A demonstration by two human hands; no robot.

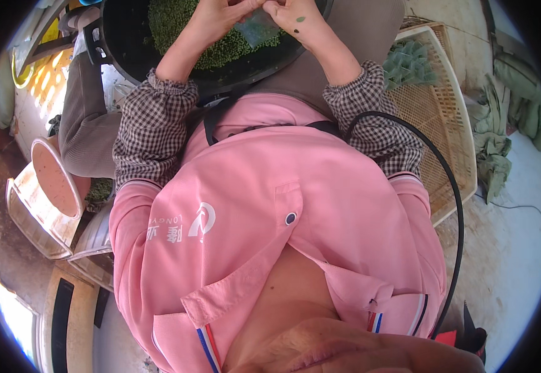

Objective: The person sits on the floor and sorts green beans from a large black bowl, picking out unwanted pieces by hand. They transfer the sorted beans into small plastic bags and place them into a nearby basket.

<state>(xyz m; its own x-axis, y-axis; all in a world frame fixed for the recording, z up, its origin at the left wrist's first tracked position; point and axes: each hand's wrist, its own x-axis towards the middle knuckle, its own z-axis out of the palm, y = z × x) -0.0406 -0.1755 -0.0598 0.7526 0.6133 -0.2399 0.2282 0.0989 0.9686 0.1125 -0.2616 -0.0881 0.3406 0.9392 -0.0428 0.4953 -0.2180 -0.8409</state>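
My left hand (pixel 227 13) and my right hand (pixel 293 14) meet at the top edge, their fingertips partly cut off. Between them hangs a small translucent bluish pouch (pixel 260 29), pinched at its upper part; its contents cannot be made out. Under the pouch, small green granules (pixel 219 53) lie heaped in a wide black basin (pixel 128 49). A bit of green leaf (pixel 300 19) and a dark speck stick to my right wrist. Several translucent green pouches (pixel 408 65) are piled at the far end of a woven basket (pixel 457 121) on my right.
A black cable (pixel 457 200) curves past my right sleeve. Crumpled green cloth or sacking (pixel 492 163) lies beyond the basket. On the left are a leg in ribbed trousers (pixel 83 102), a tilted pink round container (pixel 55 177) and a worn pale chair or frame (pixel 32 224).
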